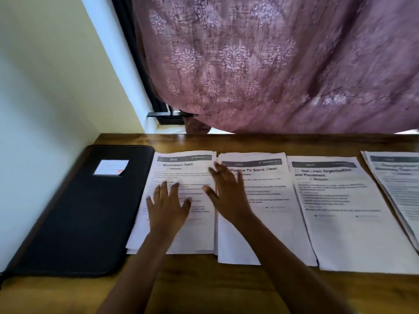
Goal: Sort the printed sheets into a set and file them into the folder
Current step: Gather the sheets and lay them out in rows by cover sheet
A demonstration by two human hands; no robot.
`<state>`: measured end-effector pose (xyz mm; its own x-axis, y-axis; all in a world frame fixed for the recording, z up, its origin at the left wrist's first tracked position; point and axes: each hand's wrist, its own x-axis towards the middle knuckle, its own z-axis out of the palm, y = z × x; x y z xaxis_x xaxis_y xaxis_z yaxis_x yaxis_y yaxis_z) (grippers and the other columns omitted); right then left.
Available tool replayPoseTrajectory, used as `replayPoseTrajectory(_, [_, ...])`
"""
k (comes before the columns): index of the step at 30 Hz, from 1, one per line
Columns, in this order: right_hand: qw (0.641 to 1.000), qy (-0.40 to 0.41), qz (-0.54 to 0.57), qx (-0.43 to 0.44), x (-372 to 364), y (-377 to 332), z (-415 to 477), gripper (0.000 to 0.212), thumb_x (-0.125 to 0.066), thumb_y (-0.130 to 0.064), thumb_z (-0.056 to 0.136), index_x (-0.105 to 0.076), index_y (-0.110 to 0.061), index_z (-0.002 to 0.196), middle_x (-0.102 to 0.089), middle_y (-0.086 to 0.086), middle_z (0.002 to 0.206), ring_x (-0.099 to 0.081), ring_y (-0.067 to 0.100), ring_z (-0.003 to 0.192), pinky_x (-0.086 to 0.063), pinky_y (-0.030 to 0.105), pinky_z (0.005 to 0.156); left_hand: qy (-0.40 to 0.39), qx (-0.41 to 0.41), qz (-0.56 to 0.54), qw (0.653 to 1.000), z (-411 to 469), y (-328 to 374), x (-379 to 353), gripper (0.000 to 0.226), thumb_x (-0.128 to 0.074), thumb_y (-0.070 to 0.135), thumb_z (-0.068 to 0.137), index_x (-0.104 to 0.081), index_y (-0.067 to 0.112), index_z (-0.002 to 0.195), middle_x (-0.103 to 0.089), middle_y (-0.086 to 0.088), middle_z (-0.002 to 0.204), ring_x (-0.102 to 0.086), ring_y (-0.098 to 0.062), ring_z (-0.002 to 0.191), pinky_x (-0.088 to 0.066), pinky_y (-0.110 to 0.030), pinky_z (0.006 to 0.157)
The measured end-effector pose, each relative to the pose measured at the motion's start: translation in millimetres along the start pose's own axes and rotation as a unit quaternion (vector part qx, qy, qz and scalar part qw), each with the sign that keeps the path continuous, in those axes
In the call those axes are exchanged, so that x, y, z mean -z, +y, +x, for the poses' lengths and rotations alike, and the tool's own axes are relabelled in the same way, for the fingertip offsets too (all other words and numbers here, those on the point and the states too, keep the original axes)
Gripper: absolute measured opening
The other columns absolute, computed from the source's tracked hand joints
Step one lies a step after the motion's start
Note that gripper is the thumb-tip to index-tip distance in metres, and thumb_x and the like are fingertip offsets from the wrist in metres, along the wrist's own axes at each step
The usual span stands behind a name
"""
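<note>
Several stacks of printed sheets lie side by side on a wooden table (204,288). The leftmost stack (195,232) is headed "Mouthwash Refill". My left hand (166,206) lies flat on it with fingers spread. My right hand (227,193) is over the seam between that stack and the second stack (269,223), headed "TV Stand Clean", fingers straight and spread. A third stack (340,214) and a fourth stack (399,189) lie further right. A black zip folder (74,223) with a white label lies shut at the far left.
A purple patterned curtain (272,64) hangs behind the table, down to its back edge. A pale wall (45,87) borders the table on the left. Bare wood shows along the table's front edge, under my forearms.
</note>
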<state>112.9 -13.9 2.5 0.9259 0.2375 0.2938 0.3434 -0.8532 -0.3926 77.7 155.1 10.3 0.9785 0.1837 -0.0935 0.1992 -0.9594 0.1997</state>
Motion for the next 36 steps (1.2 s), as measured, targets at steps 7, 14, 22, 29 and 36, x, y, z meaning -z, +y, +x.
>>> replayPoseTrajectory(7, [0.973,0.06,-0.037,-0.218,99,160,-73,0.049,-0.048,-0.037,0.094,-0.048,-0.015,0.137,-0.042,0.007,0.147,-0.034,0.024,0.138,-0.02,0.053,0.112,0.042,-0.284,-0.063,0.956,-25,137,-18,0.054,-0.041,0.053,0.094,-0.043,0.028,0.142,-0.026,-0.002,0.157,-0.017,-0.025,0.147,-0.002,-0.049,0.117])
replayPoseTrajectory(14, [0.955,-0.064,-0.126,-0.26,118,241,-96,0.06,-0.038,-0.049,0.097,-0.027,-0.019,0.148,-0.021,0.007,0.157,-0.017,0.023,0.145,-0.011,0.051,0.115,-0.015,-0.356,-0.005,0.934,-38,273,-83,0.055,-0.044,0.045,0.098,-0.035,0.025,0.148,-0.022,-0.006,0.159,-0.013,-0.027,0.148,0.008,-0.046,0.115])
replayPoseTrajectory(22, [0.961,-0.069,-0.134,-0.234,110,264,-107,0.084,-0.001,-0.064,0.082,-0.019,-0.02,0.151,-0.017,0.007,0.158,-0.015,0.023,0.146,-0.009,0.05,0.115,0.0,-0.29,0.028,0.957,-22,294,-116,0.067,-0.012,0.056,0.092,-0.028,0.028,0.15,-0.022,-0.006,0.159,-0.017,-0.028,0.147,-0.006,-0.05,0.115])
replayPoseTrajectory(29, [0.964,-0.058,-0.111,-0.234,115,275,-102,0.079,-0.005,-0.06,0.086,-0.017,-0.016,0.151,-0.015,0.008,0.159,-0.012,0.024,0.147,-0.007,0.051,0.115,0.004,-0.293,0.039,0.955,-12,305,-117,0.069,-0.011,0.059,0.09,-0.027,0.03,0.151,-0.022,-0.003,0.159,-0.018,-0.026,0.147,-0.011,-0.052,0.115])
replayPoseTrajectory(36, [0.964,-0.08,-0.114,-0.226,121,280,-101,0.09,0.008,-0.064,0.081,-0.018,-0.015,0.151,-0.017,0.01,0.158,-0.013,0.025,0.146,-0.006,0.053,0.115,-0.012,-0.303,0.041,0.952,-6,309,-116,0.075,-0.006,0.063,0.087,-0.023,0.03,0.151,-0.017,-0.003,0.16,-0.013,-0.025,0.148,-0.011,-0.052,0.116])
